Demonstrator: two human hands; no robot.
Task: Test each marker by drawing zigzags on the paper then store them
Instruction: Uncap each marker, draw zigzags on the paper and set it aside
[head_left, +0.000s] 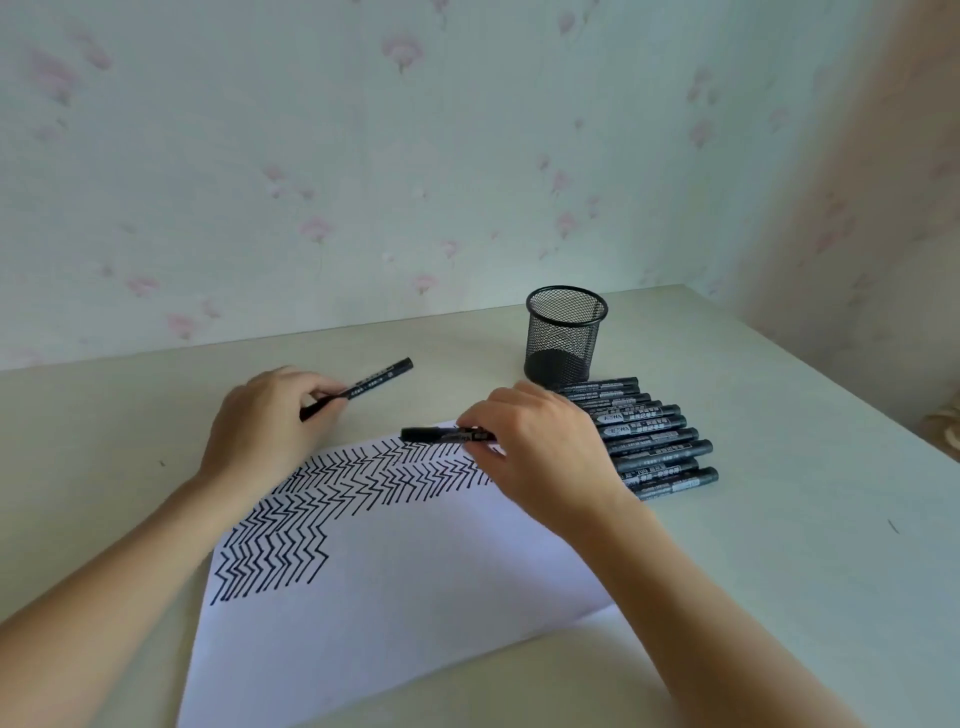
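Left hand has its fingers curled round a black marker, holding it low over the tabletop just past the top left edge of the paper; the marker points up and right toward the wall. Right hand pinches a second marker by fingertips, lying roughly level over the top edge of the paper, free end pointing left. Cannot tell whether either marker is capped. Paper lies flat and angled on the tabletop, its upper left part filled with rows of black zigzags. A row of markers lies side by side on the tabletop just right of the right hand, partly hidden by it. Black mesh pen cup stands upright just behind that row, near the wall. Floral wallpaper behind.
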